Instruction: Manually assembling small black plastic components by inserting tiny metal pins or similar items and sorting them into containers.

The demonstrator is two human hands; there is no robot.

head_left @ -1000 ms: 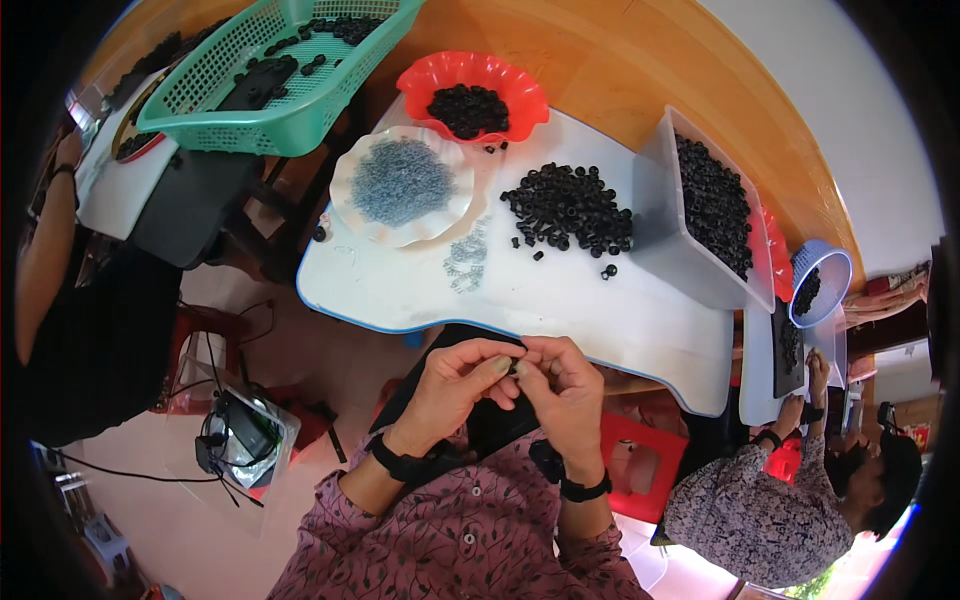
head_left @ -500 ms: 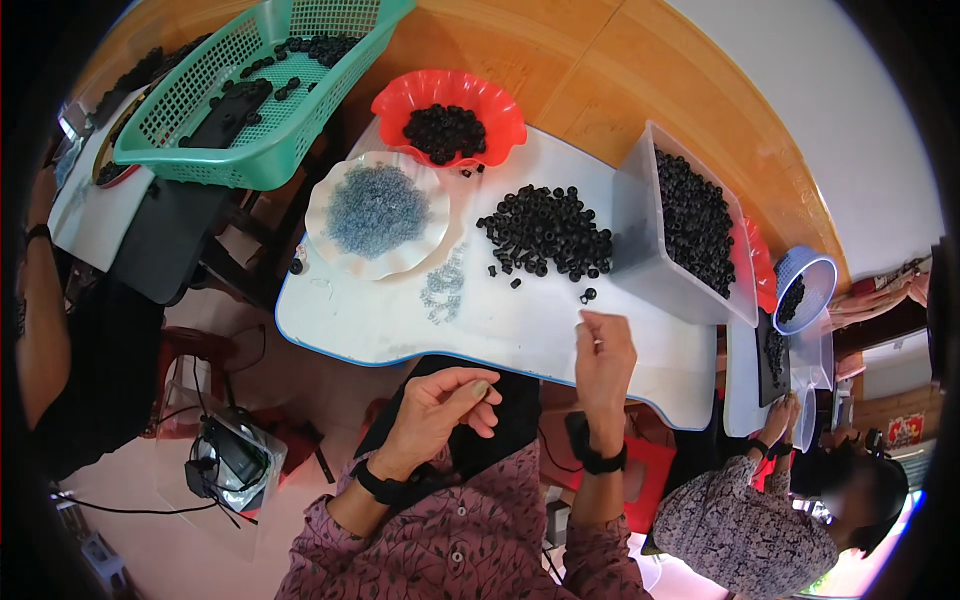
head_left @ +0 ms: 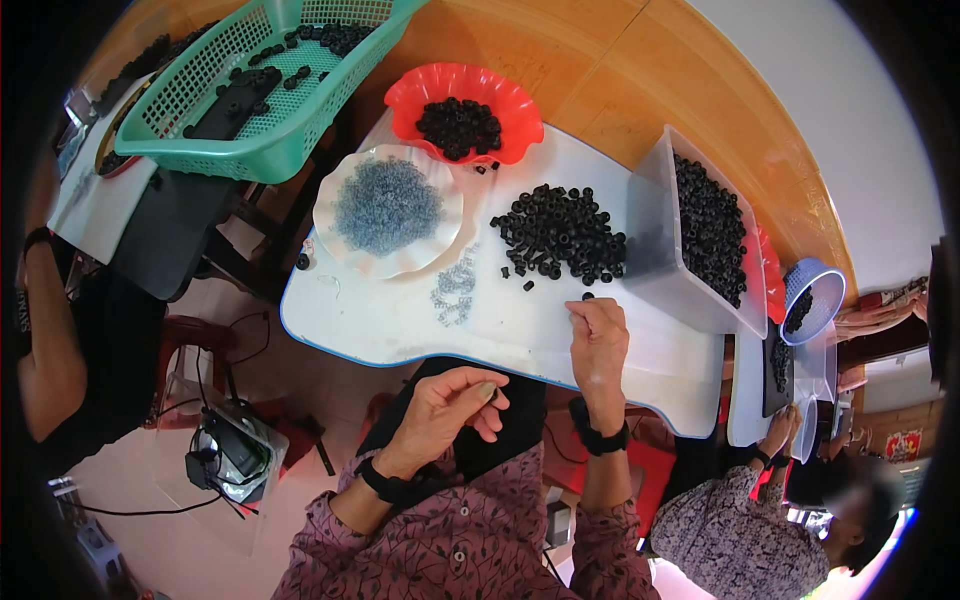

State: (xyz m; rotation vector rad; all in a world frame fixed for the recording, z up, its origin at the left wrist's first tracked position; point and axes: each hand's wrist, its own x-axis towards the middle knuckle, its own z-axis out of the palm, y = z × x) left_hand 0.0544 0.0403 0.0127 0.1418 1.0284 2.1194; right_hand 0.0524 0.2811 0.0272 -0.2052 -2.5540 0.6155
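Observation:
My left hand (head_left: 450,415) is raised in front of my body, below the table's near edge, thumb and forefinger pinched on a small dark piece that barely shows. Over the near part of the white table, my right hand (head_left: 601,350) has its fingers drawn together. Its fingertips are beside a small black round part (head_left: 588,296), and whatever they hold is hidden. Beyond it lies a loose pile of black ring-like parts (head_left: 562,235). Small clear pieces (head_left: 455,290) are scattered to its left.
A white wavy-edged plate (head_left: 325,225) holds clear pieces. Behind it, a red bowl (head_left: 525,135) holds black parts. A translucent bin (head_left: 655,255) full of black parts stands right. A green basket (head_left: 190,160) sits at far left. Other people (head_left: 745,525) are at both sides.
My right hand has moved slightly up and left, toward the small black part near the pile. The left hand keeps its pinch, and the view has shifted a little.

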